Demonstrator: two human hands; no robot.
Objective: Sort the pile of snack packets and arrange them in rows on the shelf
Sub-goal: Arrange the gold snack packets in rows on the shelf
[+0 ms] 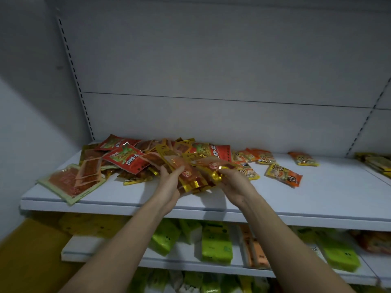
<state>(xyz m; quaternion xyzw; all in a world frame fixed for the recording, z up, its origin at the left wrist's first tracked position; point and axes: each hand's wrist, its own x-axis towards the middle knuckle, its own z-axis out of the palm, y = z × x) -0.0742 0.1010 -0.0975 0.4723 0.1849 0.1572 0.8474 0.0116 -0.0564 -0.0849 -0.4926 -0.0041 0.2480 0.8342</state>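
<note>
Head view: gold packets [195, 178] between both hands.

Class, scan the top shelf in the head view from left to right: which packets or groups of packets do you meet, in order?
Large flat green-edged packet → heaped pile of red packets → gold-edged packets held in both hands → scattered yellow-and-orange packets → yellow packets at the right edge.

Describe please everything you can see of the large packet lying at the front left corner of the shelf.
The large packet is flat and roughly square, with a pale green border around a clear window showing orange-red contents. It looks like thin plastic film. It lies flat and turned at an angle on the white shelf, its near corner at the front edge. Smaller clear packets of reddish strips overlap its far right side. No hand touches it.
</note>
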